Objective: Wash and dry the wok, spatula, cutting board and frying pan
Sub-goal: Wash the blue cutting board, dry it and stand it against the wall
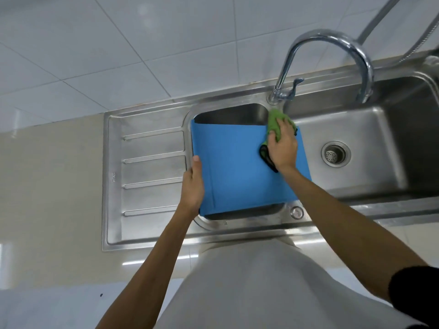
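Wall of large glossy white square tiles (118,43) with grey grout, soft glare patches on it. Beige polished stone desk (47,186) carries a stainless steel sink unit: ribbed drainboard (152,167) at left, wide basin (380,129) at right with round steel drain strainer (335,154). Chrome gooseneck tap (332,40) rises from the back rim; grey flexible hose (377,17) top right.
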Demonstrator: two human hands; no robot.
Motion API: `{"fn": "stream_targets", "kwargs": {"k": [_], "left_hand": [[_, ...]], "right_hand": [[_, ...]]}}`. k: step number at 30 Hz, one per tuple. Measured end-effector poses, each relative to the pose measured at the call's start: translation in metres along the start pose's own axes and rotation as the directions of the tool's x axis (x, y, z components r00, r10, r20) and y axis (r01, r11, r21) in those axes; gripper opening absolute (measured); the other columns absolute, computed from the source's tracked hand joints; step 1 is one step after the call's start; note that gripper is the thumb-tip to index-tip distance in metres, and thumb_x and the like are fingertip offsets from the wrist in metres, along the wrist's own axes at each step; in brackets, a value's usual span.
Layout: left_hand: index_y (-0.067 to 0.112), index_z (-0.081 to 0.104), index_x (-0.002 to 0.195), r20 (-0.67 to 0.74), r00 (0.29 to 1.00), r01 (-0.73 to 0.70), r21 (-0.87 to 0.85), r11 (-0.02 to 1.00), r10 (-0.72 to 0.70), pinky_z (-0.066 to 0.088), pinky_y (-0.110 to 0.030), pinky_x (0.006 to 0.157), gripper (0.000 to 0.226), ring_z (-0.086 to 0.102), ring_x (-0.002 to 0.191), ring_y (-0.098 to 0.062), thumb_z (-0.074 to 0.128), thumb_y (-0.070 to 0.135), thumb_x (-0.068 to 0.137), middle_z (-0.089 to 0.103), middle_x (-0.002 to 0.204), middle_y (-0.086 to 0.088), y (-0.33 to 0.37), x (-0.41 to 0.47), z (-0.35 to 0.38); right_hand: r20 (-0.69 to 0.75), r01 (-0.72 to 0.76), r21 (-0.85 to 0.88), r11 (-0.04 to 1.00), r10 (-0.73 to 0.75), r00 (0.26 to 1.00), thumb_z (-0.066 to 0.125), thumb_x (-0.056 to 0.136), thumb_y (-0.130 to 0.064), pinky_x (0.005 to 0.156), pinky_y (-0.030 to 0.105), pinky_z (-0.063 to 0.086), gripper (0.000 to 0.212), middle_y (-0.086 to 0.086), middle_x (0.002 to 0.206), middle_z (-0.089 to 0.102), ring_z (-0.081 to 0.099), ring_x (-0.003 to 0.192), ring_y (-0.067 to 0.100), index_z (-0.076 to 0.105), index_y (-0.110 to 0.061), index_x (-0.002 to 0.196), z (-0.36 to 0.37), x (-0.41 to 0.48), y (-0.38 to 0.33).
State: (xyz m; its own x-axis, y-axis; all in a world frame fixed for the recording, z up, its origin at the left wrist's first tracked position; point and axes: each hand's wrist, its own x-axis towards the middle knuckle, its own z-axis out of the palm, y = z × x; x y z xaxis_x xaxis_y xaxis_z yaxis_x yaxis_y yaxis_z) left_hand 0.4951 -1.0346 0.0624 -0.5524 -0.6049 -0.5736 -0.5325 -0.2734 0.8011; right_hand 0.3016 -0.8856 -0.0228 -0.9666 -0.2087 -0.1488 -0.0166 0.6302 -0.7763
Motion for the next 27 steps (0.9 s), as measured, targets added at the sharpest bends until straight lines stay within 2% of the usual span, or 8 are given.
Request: {"fn": "stream_targets", "kwargs": {"k": [5,9,12,15,19,22,24,27], "left_hand": [[0.018,0.06,0.129,-0.022,0.998,0.055,0.014,0.998,-0.054,0.061,-0.035,0.081,0.071,0.072,0.101,-0.021,0.033,0.072,0.092,0.073,0.115,0.002,-0.003,0.004,-0.004],[0.015,0.054,0.137,-0.066,0.994,0.091,0.026,0.996,-0.089,0.051,-0.051,0.102,0.072,0.066,0.114,-0.027,0.032,0.07,0.096,0.067,0.128,-0.005,-0.005,0.007,0.0],[0.012,0.062,0.132,-0.072,0.995,-0.073,0.04,0.997,0.075,0.048,-0.043,0.108,0.058,0.065,0.117,-0.02,0.031,0.053,0.106,0.07,0.123,-0.005,0.0,0.004,0.015],[0.009,0.062,0.131,-0.051,0.995,-0.09,-0.012,0.996,0.09,0.052,-0.043,0.103,0.056,0.067,0.114,-0.022,0.03,0.049,0.107,0.072,0.121,-0.006,-0.009,0.0,0.013],[0.015,0.062,0.127,-0.075,0.997,0.027,0.009,1.0,-0.026,0.06,-0.039,0.088,0.065,0.071,0.105,-0.022,0.031,0.065,0.099,0.073,0.115,0.0,-0.012,0.006,0.003],[0.02,0.063,0.124,-0.05,0.999,0.017,-0.01,1.0,-0.017,0.059,-0.024,0.07,0.06,0.073,0.095,-0.014,0.032,0.065,0.099,0.076,0.106,0.007,-0.008,0.011,0.008],[0.02,0.063,0.124,-0.07,0.998,-0.001,-0.022,1.0,-0.001,0.06,-0.027,0.076,0.057,0.072,0.099,-0.016,0.032,0.061,0.101,0.075,0.11,0.005,-0.009,0.015,0.014],[0.02,0.066,0.116,-0.082,0.993,-0.083,-0.012,0.996,0.082,0.055,-0.023,0.087,0.046,0.07,0.105,-0.013,0.03,0.047,0.108,0.075,0.107,0.006,-0.009,0.02,0.029]], "right_hand": [[-0.034,-0.175,-0.024,0.984,0.175,0.984,0.049,0.099,-0.013,0.114,0.044,0.036,0.052,0.013,0.157,0.039,0.042,0.14,0.035,0.043,-0.012,0.151,-0.031,0.013,0.031],[0.06,0.166,0.061,0.984,-0.169,0.984,0.053,0.09,0.003,0.117,0.047,0.034,0.053,0.017,0.154,0.042,0.036,0.145,0.035,0.051,-0.002,0.143,0.002,-0.045,-0.022],[0.234,0.477,0.178,0.861,-0.508,0.829,0.048,0.084,0.002,0.122,0.045,0.028,0.059,0.017,0.153,0.044,0.036,0.145,0.034,0.053,-0.003,0.142,0.036,-0.105,-0.066],[0.334,0.587,0.147,0.796,-0.599,0.728,0.051,0.081,0.006,0.122,0.044,0.028,0.062,0.016,0.154,0.044,0.037,0.145,0.034,0.053,-0.004,0.142,0.023,-0.097,-0.044],[0.141,0.199,-0.083,0.976,-0.186,0.972,0.054,0.086,0.007,0.115,0.044,0.037,0.062,0.015,0.154,0.043,0.043,0.141,0.034,0.049,-0.007,0.146,-0.035,-0.033,0.03],[0.03,-0.036,-0.098,0.995,0.039,0.999,0.053,0.089,0.002,0.119,0.038,0.03,0.061,0.015,0.157,0.037,0.036,0.144,0.034,0.044,-0.005,0.149,-0.036,-0.026,0.026],[0.081,0.1,-0.016,0.995,-0.099,0.992,0.053,0.085,0.006,0.121,0.042,0.029,0.062,0.019,0.156,0.037,0.035,0.145,0.037,0.046,-0.001,0.146,-0.011,-0.056,-0.005],[0.287,0.451,0.122,0.884,-0.466,0.837,0.048,0.081,0.004,0.123,0.045,0.025,0.065,0.019,0.155,0.04,0.034,0.145,0.034,0.048,-0.002,0.145,0.032,-0.126,-0.045]]}}
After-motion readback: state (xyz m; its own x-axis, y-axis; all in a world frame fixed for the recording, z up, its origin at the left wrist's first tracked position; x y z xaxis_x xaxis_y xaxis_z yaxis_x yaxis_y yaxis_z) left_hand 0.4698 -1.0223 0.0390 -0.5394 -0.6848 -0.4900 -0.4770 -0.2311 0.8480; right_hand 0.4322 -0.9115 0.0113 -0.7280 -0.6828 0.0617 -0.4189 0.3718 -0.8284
